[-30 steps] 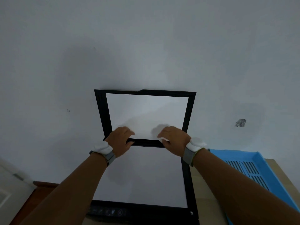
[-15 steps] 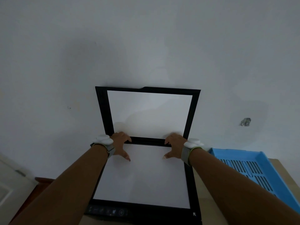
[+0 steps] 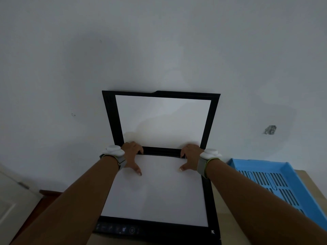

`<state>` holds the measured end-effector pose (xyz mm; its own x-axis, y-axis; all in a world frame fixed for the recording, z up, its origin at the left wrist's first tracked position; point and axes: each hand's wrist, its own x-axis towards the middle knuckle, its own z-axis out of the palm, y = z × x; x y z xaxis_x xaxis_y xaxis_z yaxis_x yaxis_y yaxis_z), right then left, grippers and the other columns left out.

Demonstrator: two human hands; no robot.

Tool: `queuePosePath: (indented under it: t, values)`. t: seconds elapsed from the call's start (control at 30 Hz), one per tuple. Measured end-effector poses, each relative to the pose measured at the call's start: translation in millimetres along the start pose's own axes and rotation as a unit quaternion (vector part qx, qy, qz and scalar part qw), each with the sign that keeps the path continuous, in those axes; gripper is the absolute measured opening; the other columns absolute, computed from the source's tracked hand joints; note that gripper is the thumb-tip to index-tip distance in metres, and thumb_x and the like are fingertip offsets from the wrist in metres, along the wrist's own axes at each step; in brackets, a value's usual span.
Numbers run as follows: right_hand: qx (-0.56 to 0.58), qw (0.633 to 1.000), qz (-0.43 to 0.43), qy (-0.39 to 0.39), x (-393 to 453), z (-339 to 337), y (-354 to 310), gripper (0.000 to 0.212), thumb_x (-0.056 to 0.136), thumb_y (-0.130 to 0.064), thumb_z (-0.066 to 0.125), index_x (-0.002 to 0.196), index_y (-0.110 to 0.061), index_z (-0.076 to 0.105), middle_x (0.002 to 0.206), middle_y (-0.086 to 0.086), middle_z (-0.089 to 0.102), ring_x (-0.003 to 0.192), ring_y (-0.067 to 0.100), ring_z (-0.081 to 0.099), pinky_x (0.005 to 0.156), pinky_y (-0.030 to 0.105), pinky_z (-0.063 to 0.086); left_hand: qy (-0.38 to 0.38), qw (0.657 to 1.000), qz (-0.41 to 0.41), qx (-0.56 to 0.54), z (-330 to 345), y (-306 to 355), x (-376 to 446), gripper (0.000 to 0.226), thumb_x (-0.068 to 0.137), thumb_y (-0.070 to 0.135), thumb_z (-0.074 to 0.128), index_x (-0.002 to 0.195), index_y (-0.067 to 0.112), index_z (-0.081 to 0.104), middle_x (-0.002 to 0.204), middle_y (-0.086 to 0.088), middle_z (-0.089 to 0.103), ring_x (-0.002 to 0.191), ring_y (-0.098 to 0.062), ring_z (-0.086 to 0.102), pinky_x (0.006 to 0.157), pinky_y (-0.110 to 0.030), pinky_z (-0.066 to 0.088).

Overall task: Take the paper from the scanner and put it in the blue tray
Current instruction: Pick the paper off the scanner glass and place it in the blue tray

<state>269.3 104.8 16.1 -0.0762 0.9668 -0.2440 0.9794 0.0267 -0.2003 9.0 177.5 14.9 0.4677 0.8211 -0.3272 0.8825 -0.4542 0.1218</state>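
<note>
Both hands are on the paper (image 3: 155, 190), right at its far edge. The left hand (image 3: 131, 157) has its thumb stretched flat on top of the sheet and its fingers (image 3: 136, 147) curled over the far edge, down by the scanner's hinge; the right hand (image 3: 190, 159) mirrors it, thumb on top, fingers hooked over the edge. It reads as a pinch forming at the two far corners, though whether the fingertips are actually under the sheet cannot be told, since they are hidden at the hinge line. Neither hand is spread wide, neither is a closed fist.

The paper itself lies flat on the scanner's (image 3: 209, 200) glass bed, filling it almost edge to edge, with the lid (image 3: 110, 117) standing open behind it and leaning back toward the wall.

So where does the task stand? My judgement: early. The lid is up and the hands are in place, but the sheet looks not yet lifted, and the whole carry is still to come. The blue tray (image 3: 290, 175) sits just to the right of the scanner, on the same tabletop, and the part of it in view shows only its slotted bottom, no sheet in it.

The count: one sheet of paper on the scanner, one scanner with one lid, one blue tray to the scanner's right, two hands, and a white wrist device (image 3: 115, 150) on each, two in all.
</note>
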Motion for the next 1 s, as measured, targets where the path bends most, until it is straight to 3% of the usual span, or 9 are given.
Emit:
queuePosePath:
  t: [0.43,0.6,0.67,0.73,0.83,1.0]
  values:
    - [0.014,1.0,0.002,0.014,-0.7,2.6,0.2,0.063,0.071,-0.045,0.077,0.118,-0.01,0.055,0.128,0.007,0.053,0.118,0.022,0.048,0.089,0.025,0.038,0.009,1.0,-0.003,-0.005,-0.1,0.5,-2.7,0.085,0.054,0.054,0.085,0.121,0.018,0.046,0.127,-0.002,0.05,0.114,-0.022,0.047,0.084,-0.029,0.042]
    - [0.039,0.999,0.005,0.015,-1.6,1.5,1.5,0.047,0.08,-0.033,0.072,0.115,-0.008,0.052,0.121,0.009,0.058,0.106,0.026,0.057,0.076,0.025,0.041,0.006,1.0,-0.013,-0.012,-2.9,3.3,-3.8,0.086,0.055,0.05,0.086,0.123,0.017,0.044,0.125,-0.005,0.058,0.108,-0.024,0.059,0.083,-0.031,0.048]
    - [0.039,0.999,0.004,0.026,-3.4,1.9,2.2,0.039,0.085,-0.028,0.067,0.117,-0.011,0.053,0.122,0.009,0.06,0.106,0.026,0.058,0.076,0.024,0.041,0.015,1.0,-0.012,-0.019,-4.5,2.9,-6.5,0.086,0.058,0.048,0.085,0.127,0.019,0.043,0.129,-0.003,0.057,0.111,-0.023,0.058,0.086,-0.029,0.048]
    - [0.043,0.999,0.007,0.032,-5.8,1.4,2.4,0.037,0.088,-0.024,0.062,0.124,-0.016,0.053,0.128,0.007,0.058,0.113,0.024,0.057,0.087,0.025,0.043,0.026,1.0,-0.007,-0.01,-5.3,3.0,-10.5,0.082,0.065,0.047,0.081,0.133,0.023,0.042,0.135,-0.001,0.054,0.119,-0.021,0.055,0.094,-0.029,0.047]
    - [0.033,0.999,0.0,0.029,-9.1,-2.6,1.4,0.037,0.094,-0.021,0.054,0.131,-0.018,0.052,0.137,0.005,0.053,0.124,0.022,0.051,0.1,0.025,0.039,0.045,0.999,-0.009,0.022,-7.9,5.3,-15.4,0.058,0.083,0.043,0.066,0.134,0.024,0.045,0.139,0.001,0.052,0.124,-0.019,0.051,0.101,-0.027,0.04]
    - [0.013,0.998,-0.014,0.054,-20.4,-15.1,-1.9,0.03,0.094,-0.016,0.05,0.121,-0.017,0.061,0.126,0.008,0.061,0.115,0.025,0.057,0.093,0.028,0.045,0.068,0.997,-0.023,0.027,-23.0,11.8,-26.9,0.04,0.096,0.037,0.05,0.132,0.02,0.052,0.14,0.001,0.052,0.127,-0.021,0.05,0.106,-0.028,0.035]
